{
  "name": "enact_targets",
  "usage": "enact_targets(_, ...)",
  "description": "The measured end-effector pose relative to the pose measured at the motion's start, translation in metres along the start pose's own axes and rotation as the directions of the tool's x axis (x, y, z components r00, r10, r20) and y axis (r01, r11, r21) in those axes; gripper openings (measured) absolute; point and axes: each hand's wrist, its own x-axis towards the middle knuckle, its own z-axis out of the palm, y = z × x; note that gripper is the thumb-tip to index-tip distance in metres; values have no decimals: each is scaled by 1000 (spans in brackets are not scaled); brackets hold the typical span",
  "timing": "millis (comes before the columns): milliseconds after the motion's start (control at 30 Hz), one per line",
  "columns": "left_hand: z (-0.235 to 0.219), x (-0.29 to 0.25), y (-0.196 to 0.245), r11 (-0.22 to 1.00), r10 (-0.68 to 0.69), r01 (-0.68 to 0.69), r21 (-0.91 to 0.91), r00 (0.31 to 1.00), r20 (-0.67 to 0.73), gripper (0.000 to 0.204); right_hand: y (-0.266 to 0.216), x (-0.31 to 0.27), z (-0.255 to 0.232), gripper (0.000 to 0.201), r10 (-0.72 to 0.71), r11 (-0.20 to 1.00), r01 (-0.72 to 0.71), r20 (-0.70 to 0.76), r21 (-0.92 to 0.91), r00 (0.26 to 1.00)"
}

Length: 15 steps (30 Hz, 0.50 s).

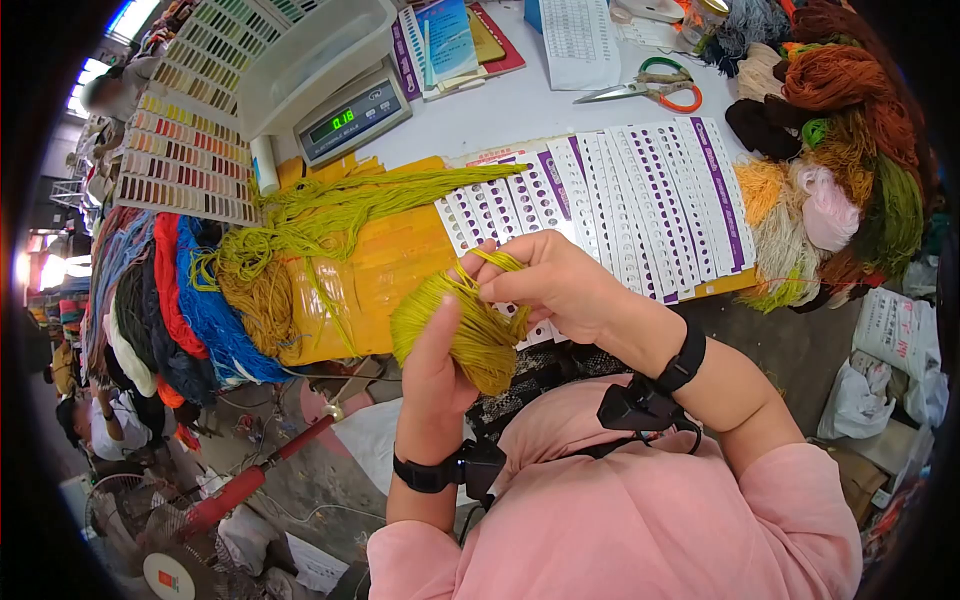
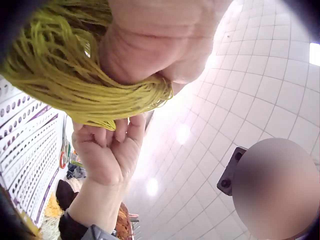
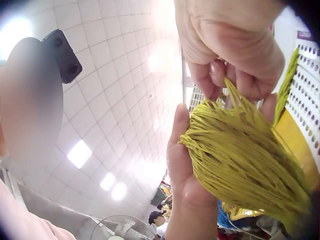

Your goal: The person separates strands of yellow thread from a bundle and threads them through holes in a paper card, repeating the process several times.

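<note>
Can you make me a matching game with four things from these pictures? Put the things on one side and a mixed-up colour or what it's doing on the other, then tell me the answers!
Things:
1. Scissors
2. Yarn bundle
3. Scale
4. Shirt

Matches:
A. Showing green digits
B. Pink all over
C. Partly red, partly green
D. Held by the left hand and right hand

Right pairs: 1-C, 2-D, 3-A, 4-B
</note>
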Motion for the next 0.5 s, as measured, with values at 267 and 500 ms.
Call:
enact_targets(267,3,4,-1,999,12,-2,43,971,-237,24,-4,0,0,15,45,998,-44,-28,51,999)
enact_targets(500,2,4,0,999,-34,33,-6,979,-199,25,4,7,3,14,9,996,-15,-65,-85,998)
